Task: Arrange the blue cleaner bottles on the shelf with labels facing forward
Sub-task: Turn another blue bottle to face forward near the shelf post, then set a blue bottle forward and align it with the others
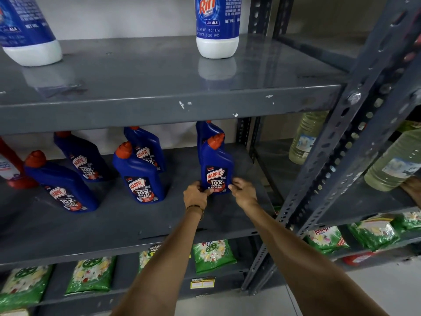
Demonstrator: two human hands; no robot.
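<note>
Both forearms reach straight ahead, left hand and right hand clasping the base of one upright, label-forward blue bottle between them.

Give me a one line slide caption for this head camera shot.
Both hands, left hand and right hand, steady a blue Harpic bottle label-forward on the grey shelf.

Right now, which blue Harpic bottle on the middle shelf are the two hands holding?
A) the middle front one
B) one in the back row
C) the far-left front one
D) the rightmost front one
D: the left hand and right hand grip the base of the rightmost front bottle, label facing forward, with another bottle just behind it.
</note>
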